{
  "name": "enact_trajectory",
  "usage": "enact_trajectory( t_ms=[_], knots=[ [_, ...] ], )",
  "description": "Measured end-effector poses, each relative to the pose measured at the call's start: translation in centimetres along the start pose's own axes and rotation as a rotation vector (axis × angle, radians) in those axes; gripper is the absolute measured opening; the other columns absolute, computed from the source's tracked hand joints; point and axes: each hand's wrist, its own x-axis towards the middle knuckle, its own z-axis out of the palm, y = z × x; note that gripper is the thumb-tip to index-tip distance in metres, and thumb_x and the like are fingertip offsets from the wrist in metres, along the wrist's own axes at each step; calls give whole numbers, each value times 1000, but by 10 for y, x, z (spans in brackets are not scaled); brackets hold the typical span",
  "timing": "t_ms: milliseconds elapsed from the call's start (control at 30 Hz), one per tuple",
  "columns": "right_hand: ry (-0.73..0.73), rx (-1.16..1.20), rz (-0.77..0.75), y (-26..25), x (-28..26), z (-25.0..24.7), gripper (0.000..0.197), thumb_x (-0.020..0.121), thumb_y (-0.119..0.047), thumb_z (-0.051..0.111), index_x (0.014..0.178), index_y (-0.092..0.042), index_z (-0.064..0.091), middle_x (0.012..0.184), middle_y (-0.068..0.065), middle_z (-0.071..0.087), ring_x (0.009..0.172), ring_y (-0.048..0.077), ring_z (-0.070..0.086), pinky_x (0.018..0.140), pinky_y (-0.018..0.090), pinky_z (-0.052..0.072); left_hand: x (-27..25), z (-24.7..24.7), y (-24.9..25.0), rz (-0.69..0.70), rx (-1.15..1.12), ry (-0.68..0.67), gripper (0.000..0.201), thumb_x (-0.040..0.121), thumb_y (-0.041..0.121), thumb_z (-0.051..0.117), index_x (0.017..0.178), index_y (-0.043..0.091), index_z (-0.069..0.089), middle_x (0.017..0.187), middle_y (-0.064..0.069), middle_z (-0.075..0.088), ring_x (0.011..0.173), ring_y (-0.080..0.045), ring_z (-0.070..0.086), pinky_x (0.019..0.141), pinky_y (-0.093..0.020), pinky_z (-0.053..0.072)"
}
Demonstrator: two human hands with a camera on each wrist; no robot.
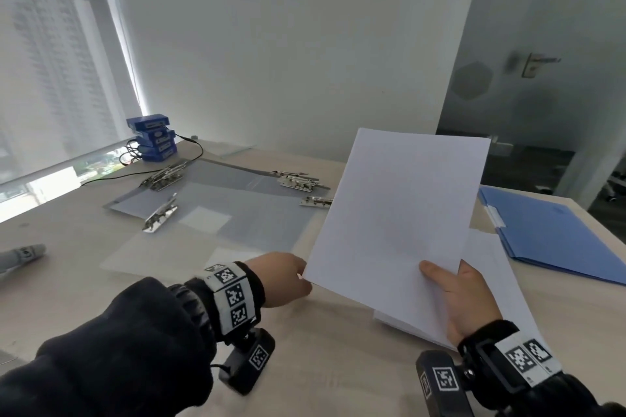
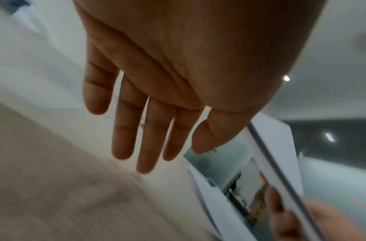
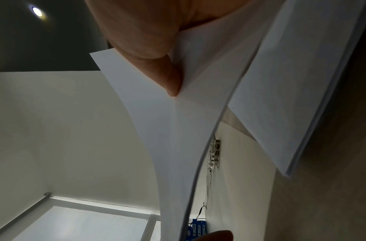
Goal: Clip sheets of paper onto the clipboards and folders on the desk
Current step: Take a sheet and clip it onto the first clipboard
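A sheet of paper [image 1: 396, 223] is lifted clear of the worktop [image 1: 321, 349], tilted up toward the camera, with its lower edge just above a stack of white paper [image 1: 491, 284] that lies flat beneath it. The right hand [image 1: 464, 301] grips the sheet at its lower right corner, the thumb pressed on the front face and the other fingers behind it; the right wrist view shows the thumb [image 3: 167, 76] pinching the curved sheet [image 3: 167, 130] above the stack [image 3: 285, 97]. The left hand [image 1: 281, 279] is at the sheet's lower left corner, and the left wrist view shows its fingers [image 2: 124, 130] straight and spread, holding nothing, with the sheet's edge [image 2: 280, 163] just beside the thumb. Beyond the sheet's left edge lie several grey translucent clipboards [image 1: 237, 210], overlapping one another, each with a metal clip [image 1: 159, 213]. Past the sheet's right edge a blue folder [image 1: 555, 234] lies closed on the worktop. Far behind the clipboards, near the window, stands a pile of blue boxes [image 1: 152, 137] with black cables, and a grey marker [image 1: 20, 257] lies well off to the left of the sheet.
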Motion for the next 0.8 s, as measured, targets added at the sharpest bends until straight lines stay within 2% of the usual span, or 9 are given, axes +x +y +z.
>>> enact_trajectory(
  t_ms=[67,167,267,333,467,567,700,767,800],
  knots=[
    [-5,18,2,-1,-2,-1,13,92,-7,65,94,-19,71,92,-4,77,95,23,69,83,38,52,-2,-5,-9,4,-170,10,32,94,37,51,122,30,65,124,6,65,109,-16,60,95,-31,47],
    [-13,35,6,-2,-4,-1,13,92,-6,65,94,-18,71,96,-1,76,94,23,68,77,34,51,-2,-15,-40,-94,-199,91,42,97,27,49,138,32,54,150,4,47,133,-20,48,108,-32,37],
    [-23,43,13,-3,-6,3,13,92,-6,64,95,-17,71,94,-1,76,91,22,68,73,33,50,0,-14,-74,-253,-108,75,53,97,34,50,150,31,39,164,-2,23,148,-26,29,119,-36,23],
    [-55,49,16,-4,-9,8,14,93,-6,63,94,-17,71,85,-4,77,83,19,70,68,31,48,-4,-8,-85,-308,-88,5,61,95,41,51,153,32,33,165,-4,19,147,-28,29,119,-36,23],
    [-118,45,26,-6,-11,24,13,93,-6,62,96,-15,71,84,-3,79,70,11,74,68,32,50,-26,7,-80,-212,30,-52,65,96,40,44,156,35,22,166,4,17,149,-28,22,119,-39,20],
    [-159,43,44,-7,-14,42,13,93,-6,63,97,-13,72,90,4,79,79,21,74,72,36,53,-44,17,-72,-136,13,-75,62,94,35,41,152,45,23,165,17,14,151,-27,15,120,-52,19],
    [-187,62,80,-3,-17,64,13,92,-6,64,102,-11,72,97,9,78,94,32,72,87,45,55,-61,32,-75,-13,-206,-82,60,92,25,44,149,44,36,160,17,29,149,-16,23,123,-40,18],
    [-208,63,103,0,-18,75,15,92,-7,64,104,-10,72,101,10,77,97,33,71,91,48,54,-71,34,-85,-18,-438,-21,55,88,18,45,137,41,54,148,15,50,138,-10,42,117,-33,31],
    [-213,61,111,1,-17,79,15,92,-7,64,104,-11,72,101,9,77,97,33,71,89,46,54,-77,31,-91,-35,-592,23,48,88,14,46,126,37,64,136,14,61,128,-9,53,108,-31,41]
  ],
)
